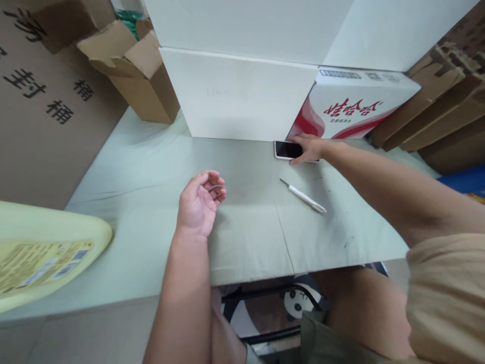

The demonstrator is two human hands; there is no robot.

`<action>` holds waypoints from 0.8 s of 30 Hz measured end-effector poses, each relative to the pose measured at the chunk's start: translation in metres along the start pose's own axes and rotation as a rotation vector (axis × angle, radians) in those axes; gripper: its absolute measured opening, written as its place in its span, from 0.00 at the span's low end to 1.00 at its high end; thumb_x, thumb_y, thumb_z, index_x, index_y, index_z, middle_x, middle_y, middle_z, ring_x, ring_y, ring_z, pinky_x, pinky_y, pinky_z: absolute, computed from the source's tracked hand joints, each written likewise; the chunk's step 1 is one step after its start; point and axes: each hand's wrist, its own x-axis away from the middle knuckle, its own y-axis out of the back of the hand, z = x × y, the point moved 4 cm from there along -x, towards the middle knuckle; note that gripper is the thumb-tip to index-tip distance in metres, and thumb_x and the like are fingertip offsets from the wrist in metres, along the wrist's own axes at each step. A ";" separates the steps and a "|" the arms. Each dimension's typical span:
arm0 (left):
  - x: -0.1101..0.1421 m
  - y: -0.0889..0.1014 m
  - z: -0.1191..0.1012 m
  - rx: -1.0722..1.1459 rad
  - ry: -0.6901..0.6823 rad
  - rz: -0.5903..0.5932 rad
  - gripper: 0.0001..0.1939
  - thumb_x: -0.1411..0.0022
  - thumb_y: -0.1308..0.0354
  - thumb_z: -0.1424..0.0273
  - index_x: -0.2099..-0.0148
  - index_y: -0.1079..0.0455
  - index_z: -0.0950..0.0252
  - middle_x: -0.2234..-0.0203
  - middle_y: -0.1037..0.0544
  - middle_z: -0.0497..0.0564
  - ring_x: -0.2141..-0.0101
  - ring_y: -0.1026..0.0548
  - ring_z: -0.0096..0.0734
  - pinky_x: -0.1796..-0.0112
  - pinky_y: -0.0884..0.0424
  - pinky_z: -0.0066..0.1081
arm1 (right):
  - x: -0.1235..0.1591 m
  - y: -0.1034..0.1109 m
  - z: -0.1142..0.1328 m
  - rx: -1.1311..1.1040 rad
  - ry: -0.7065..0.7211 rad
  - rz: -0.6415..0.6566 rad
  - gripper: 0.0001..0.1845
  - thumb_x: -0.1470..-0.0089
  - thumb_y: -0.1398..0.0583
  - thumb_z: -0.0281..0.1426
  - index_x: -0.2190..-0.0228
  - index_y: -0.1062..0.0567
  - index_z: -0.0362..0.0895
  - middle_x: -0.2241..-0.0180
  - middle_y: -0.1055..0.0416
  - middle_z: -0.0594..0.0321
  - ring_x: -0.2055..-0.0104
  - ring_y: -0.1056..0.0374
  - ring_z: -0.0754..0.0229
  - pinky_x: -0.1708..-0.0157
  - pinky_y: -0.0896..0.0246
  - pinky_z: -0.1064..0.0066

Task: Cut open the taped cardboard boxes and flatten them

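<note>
Your right hand (pixel 308 147) holds the phone (pixel 286 150), likely stiff, slippery, by its long edges; left of it, your left hand (pixel 200 205) curls loosely, empty.

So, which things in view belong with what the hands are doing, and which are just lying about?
In use, judging by the hands:
- phone, under the right hand
- perhaps the white-handled tool, untouched nearby

Apparently just lying about:
- open cardboard box
- red-and-white box
- pale yellow container
</note>
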 end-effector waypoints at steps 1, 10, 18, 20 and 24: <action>0.000 0.001 -0.001 0.010 -0.004 0.001 0.09 0.48 0.36 0.63 0.69 0.26 0.63 0.73 0.23 0.50 0.74 0.27 0.29 0.69 0.29 0.29 | 0.004 0.003 0.011 -0.015 0.045 -0.042 0.53 0.52 0.28 0.49 0.29 0.32 0.47 0.31 0.33 0.44 0.29 0.37 0.28 0.30 0.40 0.38; 0.004 0.027 -0.011 0.098 -0.043 -0.053 0.15 0.52 0.32 0.59 0.67 0.29 0.63 0.75 0.25 0.46 0.75 0.27 0.25 0.71 0.29 0.26 | -0.011 0.044 0.210 -0.101 0.566 -0.264 0.28 0.36 0.40 0.35 0.37 0.27 0.42 0.39 0.26 0.45 0.38 0.26 0.44 0.36 0.30 0.51; 0.003 0.048 -0.026 0.213 -0.042 -0.138 0.12 0.55 0.32 0.61 0.71 0.28 0.63 0.76 0.26 0.48 0.74 0.29 0.28 0.70 0.32 0.29 | -0.139 0.088 0.382 -0.325 0.601 -0.424 0.24 0.39 0.38 0.30 0.42 0.27 0.40 0.26 0.47 0.47 0.27 0.37 0.43 0.26 0.42 0.47; 0.003 0.050 -0.027 0.235 -0.036 -0.138 0.11 0.54 0.33 0.62 0.72 0.27 0.62 0.76 0.26 0.49 0.74 0.31 0.28 0.70 0.34 0.30 | -0.178 0.098 0.399 -0.378 0.501 -0.441 0.22 0.41 0.35 0.29 0.46 0.25 0.40 0.24 0.50 0.51 0.23 0.45 0.39 0.23 0.52 0.42; 0.003 0.048 -0.026 0.267 0.019 -0.106 0.07 0.52 0.35 0.64 0.73 0.27 0.62 0.77 0.26 0.50 0.75 0.33 0.28 0.70 0.36 0.32 | -0.228 0.104 0.409 -0.515 0.492 -0.387 0.12 0.44 0.30 0.35 0.65 0.22 0.40 0.41 0.27 0.50 0.28 0.37 0.34 0.26 0.47 0.38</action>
